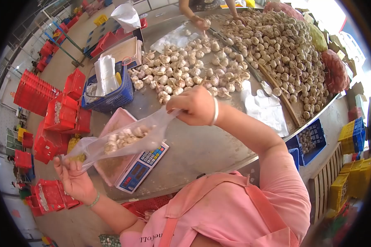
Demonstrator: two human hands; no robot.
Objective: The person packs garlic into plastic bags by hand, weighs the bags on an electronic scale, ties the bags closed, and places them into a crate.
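Observation:
A clear plastic bag (152, 127) with several garlic bulbs (125, 138) inside is stretched between my two hands above a digital scale (138, 168). My left hand (76, 181) is closed on one end of the bag at the left, fingertips pinching the film. My right hand (193, 105), with a white band at the wrist, grips the other end, its knuckles up. Beneath the bag, the scale's pink tray (121, 117) is partly covered by it. Loose garlic bulbs (181, 70) lie on the metal table just beyond my right hand.
A blue basket (119, 96) holding plastic bags stands beyond the scale. White bags (264, 109) lie at right. A wooden strip (282, 99) borders a large garlic heap (284, 49). Another person's hand (201, 22) holds a bulb across the table. Red crates (62, 113) stand at left.

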